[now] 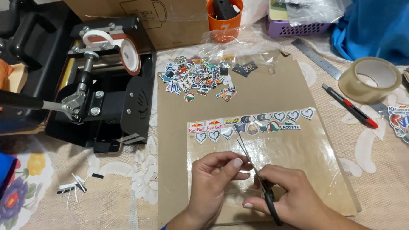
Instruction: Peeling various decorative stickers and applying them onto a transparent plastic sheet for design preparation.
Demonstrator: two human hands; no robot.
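A pair of scissors [257,177] is gripped in the right hand [288,197], fingers clenched through the black handles, while something small, too tiny to make out, is pinched between the fingertips of the left hand [213,180]. The scissors are held over the brown cardboard sheet [270,90], just below two rows of laid-out stickers [250,124]. Their long axis runs diagonally, blades pointed up and left toward those rows. A pile of cut stickers [194,80] lies further back, so much cutting appears done; how much is left cannot be told.
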